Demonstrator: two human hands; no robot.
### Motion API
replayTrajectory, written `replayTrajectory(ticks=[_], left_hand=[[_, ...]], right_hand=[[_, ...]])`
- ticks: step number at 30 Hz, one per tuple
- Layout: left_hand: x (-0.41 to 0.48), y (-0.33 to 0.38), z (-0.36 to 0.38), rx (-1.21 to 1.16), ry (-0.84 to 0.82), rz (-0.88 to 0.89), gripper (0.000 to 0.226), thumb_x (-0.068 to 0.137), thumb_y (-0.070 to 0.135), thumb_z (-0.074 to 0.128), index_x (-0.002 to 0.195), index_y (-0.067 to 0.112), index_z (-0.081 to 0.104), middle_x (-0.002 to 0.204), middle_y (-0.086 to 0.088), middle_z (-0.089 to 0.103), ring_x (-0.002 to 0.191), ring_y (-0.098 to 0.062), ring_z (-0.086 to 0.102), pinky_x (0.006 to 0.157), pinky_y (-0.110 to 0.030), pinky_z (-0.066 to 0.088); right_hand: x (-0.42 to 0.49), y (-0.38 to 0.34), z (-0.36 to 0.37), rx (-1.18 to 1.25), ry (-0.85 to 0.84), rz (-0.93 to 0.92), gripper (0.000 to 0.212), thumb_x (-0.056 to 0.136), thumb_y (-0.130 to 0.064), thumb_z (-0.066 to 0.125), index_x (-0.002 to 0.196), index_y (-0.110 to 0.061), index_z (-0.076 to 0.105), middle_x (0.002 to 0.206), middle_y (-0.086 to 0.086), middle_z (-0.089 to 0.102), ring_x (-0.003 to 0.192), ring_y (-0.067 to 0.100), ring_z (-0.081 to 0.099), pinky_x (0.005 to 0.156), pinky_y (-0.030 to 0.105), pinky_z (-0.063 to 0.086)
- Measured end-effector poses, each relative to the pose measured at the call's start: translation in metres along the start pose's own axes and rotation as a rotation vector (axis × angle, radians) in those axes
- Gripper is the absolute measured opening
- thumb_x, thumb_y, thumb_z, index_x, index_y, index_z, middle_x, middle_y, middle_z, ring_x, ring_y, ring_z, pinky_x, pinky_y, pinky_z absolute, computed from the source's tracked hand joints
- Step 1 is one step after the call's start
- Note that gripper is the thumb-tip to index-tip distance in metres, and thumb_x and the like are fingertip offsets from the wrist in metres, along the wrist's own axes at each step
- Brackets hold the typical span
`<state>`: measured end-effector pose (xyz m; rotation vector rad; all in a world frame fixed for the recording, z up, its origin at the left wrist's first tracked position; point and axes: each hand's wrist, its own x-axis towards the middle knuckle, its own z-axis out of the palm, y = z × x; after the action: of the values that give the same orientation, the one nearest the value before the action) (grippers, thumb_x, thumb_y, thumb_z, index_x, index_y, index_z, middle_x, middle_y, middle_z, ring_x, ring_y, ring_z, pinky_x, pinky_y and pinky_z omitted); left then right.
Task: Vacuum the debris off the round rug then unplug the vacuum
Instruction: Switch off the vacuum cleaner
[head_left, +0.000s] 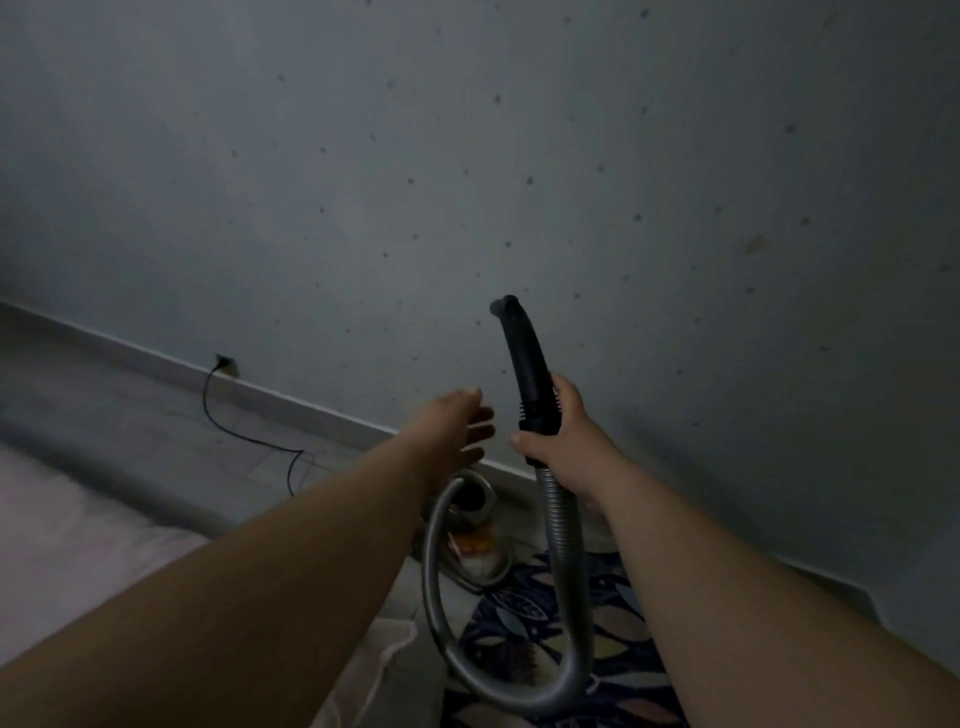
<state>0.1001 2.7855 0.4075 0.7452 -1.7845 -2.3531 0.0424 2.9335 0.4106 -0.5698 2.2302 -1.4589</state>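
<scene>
Two bare arms reach forward from the lower edge of the view. The right hand (563, 441) has its grip closed round the black handle tube (524, 353), fingers and thumb curled about the ridged collar where the tube meets the hose (566, 545). The tube is smooth, hard and slightly curved, and its open end points up toward 12 o'clock.

The left hand (452, 431) lies just beside it at 9 o'clock. Its grip is wide, with fingers straight and loosely spread, holding nothing and touching nothing.

The hose is grey and ribbed. It drops from the right hand toward 6 o'clock, loops round and climbs back to the vacuum body (475, 540) on the floor below the hands. An orange and white patch shows on that body; any lettering is too blurred to read.

The rug (519, 654) lies at 6 o'clock under the loop, dark with a leaf pattern, and only part of it is in view.

At 9 o'clock a thin black cord (234, 426) runs across the floor up to a plug (224, 362) above the pale skirting board (130, 345). The wall (467, 156) is matt grey, dotted with dark specks.
</scene>
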Motion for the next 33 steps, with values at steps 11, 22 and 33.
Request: replayTrajectory(ticks=[11,22,33], left_hand=[[0.189,0.039,-0.064,-0.091,0.115,-0.043,0.047,0.097,0.034,0.049,0.132,0.003,0.046,0.124,-0.012,0.057,0.107,-0.028,0.058,0.091,-0.042,0.048],[0.321,0.052,-0.143,-0.218,0.352,-0.16,0.059,0.084,0.032,0.069,0.128,0.001,0.044,0.115,-0.018,0.055,0.1,-0.035,0.058,0.073,-0.043,0.053],[0.466,-0.056,-0.215,-0.366,0.626,-0.486,0.019,0.095,0.012,0.052,0.111,0.001,0.051,0.075,-0.012,0.052,0.067,-0.024,0.054,0.067,-0.04,0.049]], right_hand=[[0.194,-0.002,0.057,-0.27,-0.183,0.021,0.088,0.078,-0.022,0.075,0.144,-0.046,0.022,0.127,-0.006,0.053,0.111,0.018,0.057,0.096,0.046,0.051],[0.336,0.013,0.126,-0.556,-0.381,-0.016,0.079,0.07,-0.043,0.07,0.135,-0.053,0.027,0.122,-0.005,0.055,0.1,0.017,0.061,0.083,0.042,0.056],[0.475,0.124,0.181,-0.676,-0.677,0.0,0.053,0.104,-0.044,0.029,0.154,-0.026,0.025,0.154,0.007,0.038,0.139,0.028,0.037,0.114,0.04,0.029]])
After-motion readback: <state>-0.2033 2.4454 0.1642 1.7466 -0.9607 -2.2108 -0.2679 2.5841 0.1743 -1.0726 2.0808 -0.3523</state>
